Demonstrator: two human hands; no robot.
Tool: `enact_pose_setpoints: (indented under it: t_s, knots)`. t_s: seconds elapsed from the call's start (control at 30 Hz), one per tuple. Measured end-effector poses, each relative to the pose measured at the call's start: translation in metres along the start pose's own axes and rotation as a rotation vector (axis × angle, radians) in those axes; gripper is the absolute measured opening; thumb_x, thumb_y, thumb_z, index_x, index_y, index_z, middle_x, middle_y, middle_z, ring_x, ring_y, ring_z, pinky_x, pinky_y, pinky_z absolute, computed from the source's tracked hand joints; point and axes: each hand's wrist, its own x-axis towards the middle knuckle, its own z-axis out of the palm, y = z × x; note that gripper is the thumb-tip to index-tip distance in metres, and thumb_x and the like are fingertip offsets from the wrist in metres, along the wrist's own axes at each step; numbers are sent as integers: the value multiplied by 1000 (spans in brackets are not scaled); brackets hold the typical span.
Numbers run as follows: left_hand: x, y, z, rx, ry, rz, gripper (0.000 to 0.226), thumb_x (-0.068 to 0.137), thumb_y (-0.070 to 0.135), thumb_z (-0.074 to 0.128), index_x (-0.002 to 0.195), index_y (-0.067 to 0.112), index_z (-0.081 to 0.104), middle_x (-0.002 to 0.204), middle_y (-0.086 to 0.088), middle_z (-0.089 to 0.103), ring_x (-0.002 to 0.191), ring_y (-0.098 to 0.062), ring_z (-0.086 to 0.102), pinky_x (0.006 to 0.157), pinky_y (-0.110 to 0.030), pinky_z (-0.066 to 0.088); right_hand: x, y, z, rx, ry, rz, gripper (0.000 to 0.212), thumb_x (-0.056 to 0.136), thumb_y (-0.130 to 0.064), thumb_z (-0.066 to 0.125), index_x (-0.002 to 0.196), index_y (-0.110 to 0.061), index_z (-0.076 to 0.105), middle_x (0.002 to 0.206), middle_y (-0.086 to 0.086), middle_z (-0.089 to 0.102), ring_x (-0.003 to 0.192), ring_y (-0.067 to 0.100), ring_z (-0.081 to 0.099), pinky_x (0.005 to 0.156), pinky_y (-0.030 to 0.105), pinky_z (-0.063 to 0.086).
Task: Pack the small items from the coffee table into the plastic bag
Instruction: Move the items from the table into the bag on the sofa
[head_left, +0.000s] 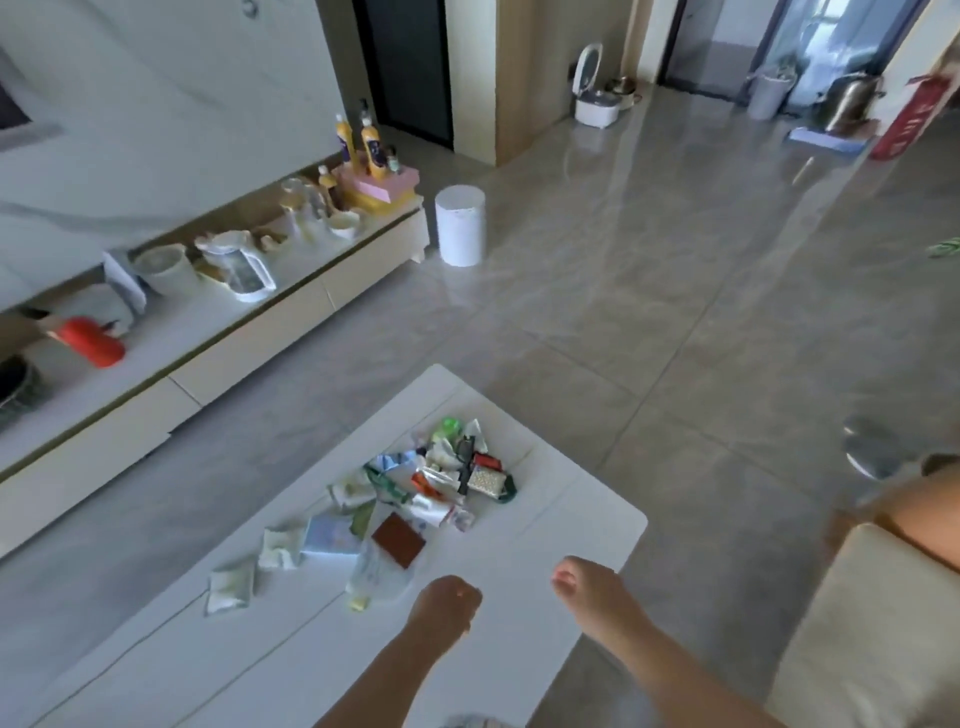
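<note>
A heap of small items (447, 475) lies on the white coffee table (587, 514): sachets, wrappers, a green cap, a red packet. A brown wallet-like square (398, 540) and white packets (231, 584) trail toward the near left. A clear plastic bag (376, 577) lies flat beside the brown square. My left hand (444, 605) hovers over the table just right of the bag, fingers curled, holding nothing that I can see. My right hand (592, 590) is near the table's right edge, fingers loosely bent and empty.
A low white TV cabinet (249, 353) along the left carries a kettle (239, 265), cups, bottles and a red bottle (91, 340). A white cylinder bin (460, 226) stands on the tiled floor. A beige sofa (872, 634) is at the right.
</note>
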Motion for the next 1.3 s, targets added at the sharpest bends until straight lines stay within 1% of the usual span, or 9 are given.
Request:
enact_pose_setpoints:
  t_s: [0.13,0.33,0.7,0.87,0.93,1.0,1.07,1.17,1.3]
  knots:
    - [21,-9,-27,-60,37,-51,25,93,16,50,70,23,49,71,6,54,59,-6,52,50,-12,44,35,-33,4,-23,-37,-28,28,98,-25,42,117,-13,59,118,1,64,109,14,59,84,21,44]
    - [76,-20,-42,-194,106,-137,17,88,12,53,72,14,55,68,-1,54,53,-9,49,36,-9,35,112,-46,16,-116,-80,-50,30,98,-24,41,119,-12,58,121,1,62,112,14,57,89,21,43]
    - [266,-56,-8,-351,185,-275,8,87,16,57,80,16,60,69,-4,60,69,-23,59,66,-26,41,309,8,89,-317,-151,-69,34,98,-27,43,129,-15,47,129,3,52,122,17,49,98,25,41]
    - [339,-59,26,-398,236,-374,43,89,28,60,125,5,52,118,-18,60,112,-30,58,96,-39,50,386,21,114,-332,-1,-150,36,94,-29,47,128,-15,45,128,5,50,116,23,48,91,30,43]
    - [363,-54,35,-434,255,-406,49,88,34,61,128,8,48,105,-11,60,98,-27,59,89,-34,52,411,26,125,-347,60,-191,47,94,-36,48,136,-16,39,135,1,45,122,21,43,95,29,41]
    - [384,-49,43,-451,278,-396,31,86,35,62,105,11,60,85,-5,56,84,-26,57,83,-37,52,428,30,137,-372,124,-215,50,92,-42,50,134,-18,40,135,-1,47,122,19,44,95,28,41]
    - [399,-48,49,-440,324,-405,27,83,39,63,93,14,59,92,-8,58,95,-31,60,88,-42,54,433,31,148,-398,186,-227,49,88,-44,56,129,-17,46,128,1,51,116,21,48,90,30,42]
    - [410,-52,58,-406,403,-459,55,80,39,65,124,12,45,119,-11,55,108,-30,57,91,-40,51,423,37,166,-362,204,-274,54,83,-39,64,129,-15,48,115,4,59,106,24,56,84,33,44]
    - [401,-54,62,-375,390,-448,66,80,25,61,140,12,35,128,-13,51,107,-27,54,80,-31,46,391,61,178,-364,75,-274,42,90,-48,51,124,-23,45,116,-6,56,107,13,53,85,24,40]
